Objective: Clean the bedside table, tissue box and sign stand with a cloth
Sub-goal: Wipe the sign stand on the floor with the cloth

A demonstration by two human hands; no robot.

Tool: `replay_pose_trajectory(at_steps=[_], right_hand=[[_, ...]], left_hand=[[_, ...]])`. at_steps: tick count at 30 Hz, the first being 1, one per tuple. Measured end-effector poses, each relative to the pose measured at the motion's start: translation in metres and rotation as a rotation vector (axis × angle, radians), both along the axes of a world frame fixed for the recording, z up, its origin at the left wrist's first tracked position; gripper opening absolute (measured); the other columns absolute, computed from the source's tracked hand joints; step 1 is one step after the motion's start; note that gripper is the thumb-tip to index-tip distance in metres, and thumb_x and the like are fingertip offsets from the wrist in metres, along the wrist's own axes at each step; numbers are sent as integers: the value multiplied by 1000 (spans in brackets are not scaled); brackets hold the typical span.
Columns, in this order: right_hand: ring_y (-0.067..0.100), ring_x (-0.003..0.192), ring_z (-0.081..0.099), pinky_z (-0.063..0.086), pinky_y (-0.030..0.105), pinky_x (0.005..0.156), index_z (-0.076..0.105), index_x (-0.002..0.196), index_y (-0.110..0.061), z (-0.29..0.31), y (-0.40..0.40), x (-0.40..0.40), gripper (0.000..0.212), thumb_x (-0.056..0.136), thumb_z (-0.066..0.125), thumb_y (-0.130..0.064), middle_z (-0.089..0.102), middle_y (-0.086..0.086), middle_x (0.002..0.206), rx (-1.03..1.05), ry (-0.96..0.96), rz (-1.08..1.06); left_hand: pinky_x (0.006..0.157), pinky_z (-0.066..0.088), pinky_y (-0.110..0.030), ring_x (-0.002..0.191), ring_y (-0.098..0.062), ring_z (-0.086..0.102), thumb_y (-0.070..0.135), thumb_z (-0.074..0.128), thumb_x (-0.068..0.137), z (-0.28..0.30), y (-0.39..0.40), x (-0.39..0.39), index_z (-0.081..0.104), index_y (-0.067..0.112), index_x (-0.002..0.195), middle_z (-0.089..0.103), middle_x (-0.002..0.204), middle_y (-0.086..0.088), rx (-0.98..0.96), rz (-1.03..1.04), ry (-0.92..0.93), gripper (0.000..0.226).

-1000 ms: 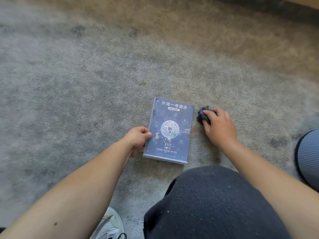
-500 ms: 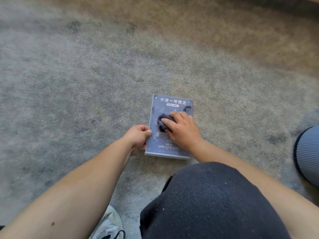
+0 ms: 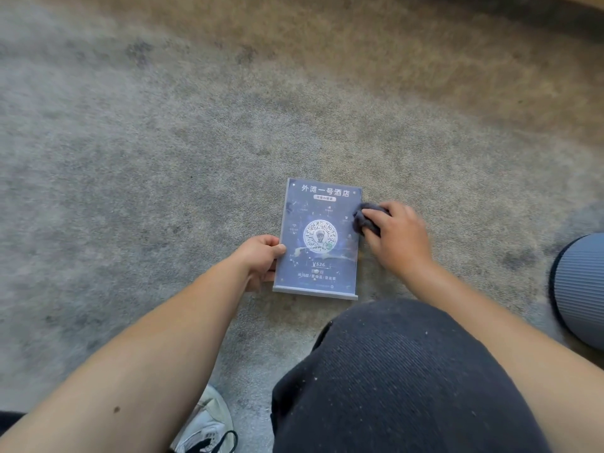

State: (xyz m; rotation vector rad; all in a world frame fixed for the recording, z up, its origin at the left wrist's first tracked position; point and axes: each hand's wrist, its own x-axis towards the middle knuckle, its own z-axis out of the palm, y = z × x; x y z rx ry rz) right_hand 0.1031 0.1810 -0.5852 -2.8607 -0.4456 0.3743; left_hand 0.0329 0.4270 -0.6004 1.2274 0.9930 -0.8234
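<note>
Dark-blue printed acrylic sign stand lies flat on grey carpet. Left hand pinches its left edge; right hand clutches bunched grey cloth at right edge. Risks: cloth overshooting onto carpet, collecting lint; stand sliding if pinch loosens.

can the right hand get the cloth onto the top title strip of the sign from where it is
Probably yes: the right hand presses the cloth at the sign stand's right edge, just below that uncovered strip.

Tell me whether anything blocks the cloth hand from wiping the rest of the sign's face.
Nothing visible does. The right hand presses the dark grey cloth at the blue acrylic sign stand's right edge; the left hand grips only its left edge.
</note>
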Motion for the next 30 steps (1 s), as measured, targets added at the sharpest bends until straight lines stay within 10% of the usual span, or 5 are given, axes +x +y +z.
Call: replay_pose_trajectory(at_steps=[8, 25, 30], right_hand=[[34, 92, 57, 46, 41, 67, 67, 109, -27, -17, 83, -39, 37, 78, 65, -47, 62, 7, 109, 8, 33, 467], [31, 95, 56, 47, 45, 78, 70, 104, -24, -5, -10, -31, 24, 83, 67, -35, 62, 4, 106, -44, 58, 138], [29, 89, 55, 46, 41, 70, 69, 98, -25, 1, 52, -50, 22, 79, 68, -38, 63, 5, 102, 102, 26, 401]], left_hand=[[49, 56, -28, 56, -17, 65, 15, 41, 103, 2, 1, 0, 55, 16, 85, 66, 68, -5, -33, 58, -14, 22], [62, 56, -35, 75, -21, 68, 15, 41, 104, 12, -1, 6, 55, 11, 90, 70, 87, -10, 38, -48, 14, 19], [60, 57, -34, 67, -21, 67, 14, 42, 103, 14, 0, 8, 55, 13, 86, 68, 79, -10, 11, -56, 30, 21]])
